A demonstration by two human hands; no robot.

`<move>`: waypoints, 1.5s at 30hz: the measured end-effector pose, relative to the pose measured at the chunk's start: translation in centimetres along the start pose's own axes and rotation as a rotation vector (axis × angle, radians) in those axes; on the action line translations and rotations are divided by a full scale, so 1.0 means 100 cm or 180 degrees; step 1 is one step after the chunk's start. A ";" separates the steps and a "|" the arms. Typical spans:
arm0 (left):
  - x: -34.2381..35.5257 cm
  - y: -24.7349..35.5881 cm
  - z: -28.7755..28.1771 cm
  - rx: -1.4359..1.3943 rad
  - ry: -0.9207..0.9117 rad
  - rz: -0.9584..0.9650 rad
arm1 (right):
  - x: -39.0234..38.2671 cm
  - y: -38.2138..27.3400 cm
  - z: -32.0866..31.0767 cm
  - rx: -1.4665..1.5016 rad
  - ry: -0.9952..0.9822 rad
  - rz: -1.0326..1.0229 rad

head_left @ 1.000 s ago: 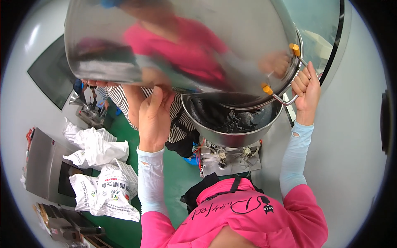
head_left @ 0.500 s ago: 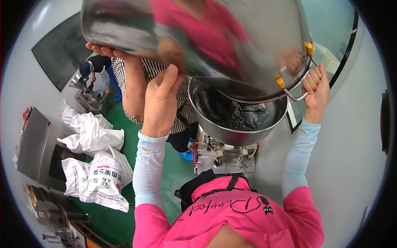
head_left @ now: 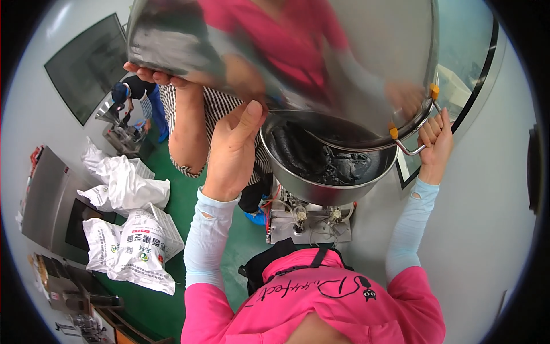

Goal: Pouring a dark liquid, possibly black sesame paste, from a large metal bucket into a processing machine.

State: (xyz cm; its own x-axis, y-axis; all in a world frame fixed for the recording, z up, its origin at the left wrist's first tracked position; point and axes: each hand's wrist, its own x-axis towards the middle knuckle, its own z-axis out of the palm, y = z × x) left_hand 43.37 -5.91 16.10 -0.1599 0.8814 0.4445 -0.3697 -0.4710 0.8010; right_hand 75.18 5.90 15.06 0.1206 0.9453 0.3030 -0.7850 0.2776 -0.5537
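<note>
A large shiny stainless-steel pot (head_left: 298,51) is held tilted overhead, its mouth turned down toward a wide round steel bowl (head_left: 321,192) that sits on top of a grey metal machine (head_left: 309,221). The pot's rim overlaps the bowl's far edge. Inside the bowl lies a dark grey, almost black, thick dough-like mass (head_left: 326,160), piled in folds against the right side; the left part of the bowl's inner wall shows bare metal. What remains inside the pot cannot be seen, since only its mirrored outer wall faces the camera.

The left hand (head_left: 232,152) presses flat against the pot's underside, fingers together and pointing up, the palm bearing on the metal. The right hand (head_left: 434,143) is curled around the pot's wire side handle (head_left: 409,146), which has orange end caps, just beside the bowl's right edge.

A second person in a striped top stands behind the pot, and that person's hand (head_left: 154,74) props its raised bottom end from below, fingers spread along the edge.

On the green floor to the left lie white printed sacks (head_left: 134,246), some slumped, next to a grey metal cabinet (head_left: 43,200).
</note>
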 end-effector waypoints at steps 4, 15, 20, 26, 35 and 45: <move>-0.003 -0.001 0.002 0.0122 -0.0120 0.0021 | 0.001 0.004 -0.013 0.0120 -0.0049 0.0071; -0.003 -0.011 0.012 0.0176 -0.0174 0.0084 | -0.002 0.002 -0.025 0.0102 0.0096 0.0043; 0.000 -0.015 0.010 0.0385 -0.0170 0.0044 | -0.003 0.003 -0.026 0.0159 0.0233 0.0106; 0.002 -0.016 0.011 0.0266 -0.0225 0.0041 | -0.002 0.011 -0.034 0.0174 0.0257 0.0030; 0.000 -0.026 0.007 0.0010 -0.0202 0.0012 | 0.000 0.016 -0.042 0.0043 0.0206 -0.0033; 0.002 -0.025 0.006 0.0081 0.0050 0.0136 | -0.006 0.019 -0.037 0.0078 0.0138 -0.0113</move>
State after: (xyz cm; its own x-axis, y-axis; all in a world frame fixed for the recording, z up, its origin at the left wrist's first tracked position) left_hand 44.87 -4.60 14.42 -0.1895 0.8608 0.4723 -0.3388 -0.5088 0.7914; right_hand 75.89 6.46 10.97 0.1743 0.9416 0.2881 -0.7944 0.3073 -0.5238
